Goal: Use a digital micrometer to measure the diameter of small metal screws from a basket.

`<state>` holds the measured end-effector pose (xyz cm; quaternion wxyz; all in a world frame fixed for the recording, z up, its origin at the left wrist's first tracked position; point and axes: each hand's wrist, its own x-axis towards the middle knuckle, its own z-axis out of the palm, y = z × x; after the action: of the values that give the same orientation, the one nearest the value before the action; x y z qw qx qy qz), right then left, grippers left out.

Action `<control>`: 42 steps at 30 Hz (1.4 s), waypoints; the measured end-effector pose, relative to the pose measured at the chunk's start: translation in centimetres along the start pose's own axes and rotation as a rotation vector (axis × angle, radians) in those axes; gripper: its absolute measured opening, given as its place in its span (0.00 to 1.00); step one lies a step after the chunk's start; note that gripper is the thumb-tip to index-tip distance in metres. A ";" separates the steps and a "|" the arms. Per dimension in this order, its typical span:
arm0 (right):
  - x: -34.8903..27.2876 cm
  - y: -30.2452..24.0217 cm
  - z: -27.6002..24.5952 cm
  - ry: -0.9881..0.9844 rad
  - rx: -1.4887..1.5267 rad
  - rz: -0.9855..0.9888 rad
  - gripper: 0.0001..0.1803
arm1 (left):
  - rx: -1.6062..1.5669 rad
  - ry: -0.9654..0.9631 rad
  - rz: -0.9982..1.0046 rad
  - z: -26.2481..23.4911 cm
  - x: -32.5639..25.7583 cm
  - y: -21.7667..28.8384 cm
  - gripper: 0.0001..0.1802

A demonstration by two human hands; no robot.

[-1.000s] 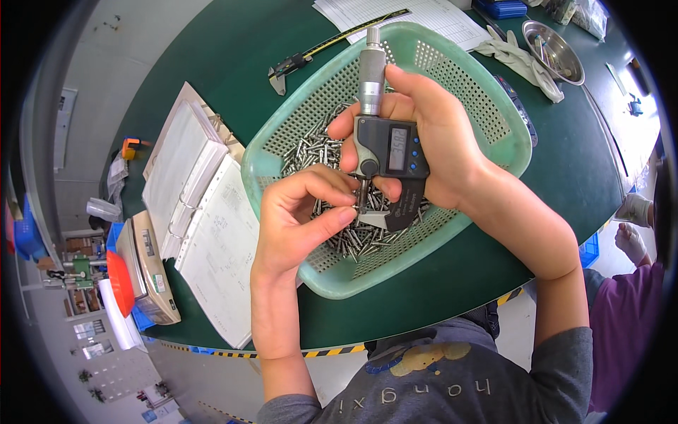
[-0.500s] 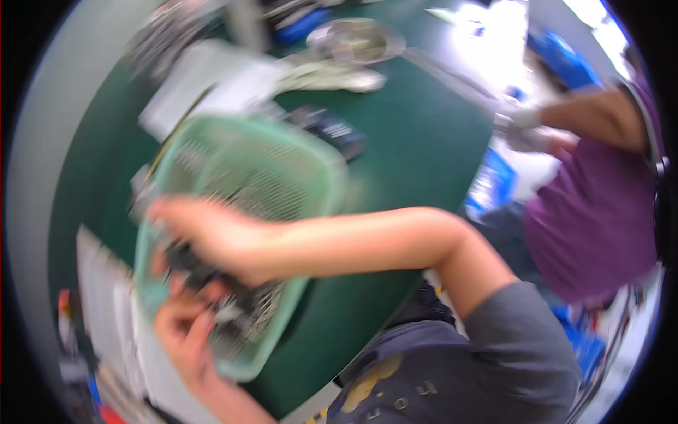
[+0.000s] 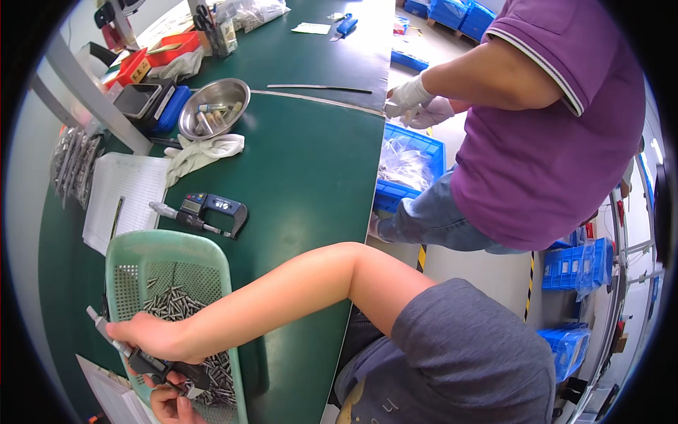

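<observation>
My right hand (image 3: 152,338) is closed round a digital outside micrometer (image 3: 150,365), its silver thimble pointing up and to the left. The micrometer is held over a green plastic basket (image 3: 168,242) with many small metal pins (image 3: 174,304) in it. Just below the micrometer's frame, my left hand (image 3: 171,406) has its fingertips pinched together near the measuring end. Whatever sits between those fingers is too small and hidden to name. A second digital micrometer (image 3: 205,212) lies on the green table beyond the basket.
Gridded paper sheets (image 3: 120,191), white gloves (image 3: 205,155) and a steel bowl (image 3: 227,92) holding small cylinders lie farther back. At the right stands a person in a purple shirt (image 3: 537,155), wearing gloves, by a blue crate (image 3: 413,141). A metal post (image 3: 95,99) rises at the left.
The view has swung and sharpened from blur, so the basket and both hands now appear lower and the co-worker larger. The micrometer stays in my right hand over the basket.
</observation>
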<state>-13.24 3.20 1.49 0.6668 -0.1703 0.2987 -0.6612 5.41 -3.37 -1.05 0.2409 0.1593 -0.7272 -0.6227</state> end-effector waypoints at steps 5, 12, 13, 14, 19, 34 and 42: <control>0.7 0.5 0.0 0.009 -0.057 -0.106 0.31 | -0.039 0.018 -0.008 0.3 0.2 0.3 0.08; 1.5 0.8 -0.4 -0.041 -0.023 -0.015 0.26 | -0.060 0.057 -0.111 1.2 0.6 0.8 0.08; 1.6 0.9 -0.5 -0.041 -0.024 -0.017 0.26 | -0.057 0.041 -0.121 1.1 0.6 0.7 0.08; 1.8 1.0 -0.5 -0.052 -0.044 -0.005 0.27 | -0.056 0.039 -0.120 1.1 0.6 0.8 0.08; 0.5 0.5 0.1 0.054 -0.147 -0.055 0.31 | -0.046 0.059 -0.189 0.7 0.3 0.6 0.08; 0.4 0.7 0.1 0.072 -0.229 -0.094 0.31 | -0.078 -0.021 -0.166 0.4 0.4 0.3 0.08; 1.4 0.7 -0.7 0.084 0.007 -0.113 0.33 | 0.482 0.308 -0.154 -2.4 1.2 -3.5 0.17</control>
<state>-13.19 1.97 0.30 0.6161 -0.1566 0.3138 -0.7053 5.54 -6.63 -4.08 0.2559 0.3592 -0.7948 -0.4170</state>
